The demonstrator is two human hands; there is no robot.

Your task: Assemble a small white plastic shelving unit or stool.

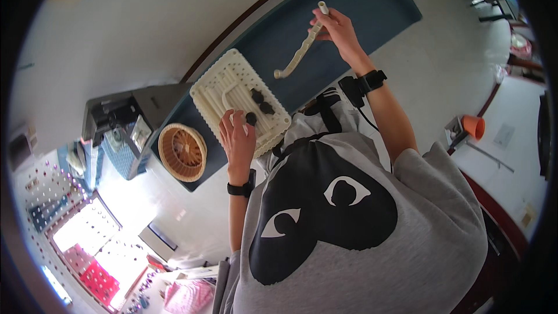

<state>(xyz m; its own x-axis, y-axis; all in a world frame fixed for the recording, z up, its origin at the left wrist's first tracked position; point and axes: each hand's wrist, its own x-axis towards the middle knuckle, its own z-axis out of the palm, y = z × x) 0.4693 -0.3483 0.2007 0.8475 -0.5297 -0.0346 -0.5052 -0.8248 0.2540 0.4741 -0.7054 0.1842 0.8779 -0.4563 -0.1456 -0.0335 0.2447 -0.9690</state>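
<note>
Wavy cream strip [297, 53] pinched in R hand [337, 29]; L hand [237, 136] fingers curled on white tray [218, 81] parts.

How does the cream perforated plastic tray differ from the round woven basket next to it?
The cream perforated plastic tray is rectangular with a grid of holes; the round woven basket is tan and ribbed. The tray holds white pipes and dark pieces, and the left hand reaches into it; the basket is untouched. Both rest on the blue table.

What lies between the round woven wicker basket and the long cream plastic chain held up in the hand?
The cream perforated plastic tray on the blue table, in the head view.
</note>
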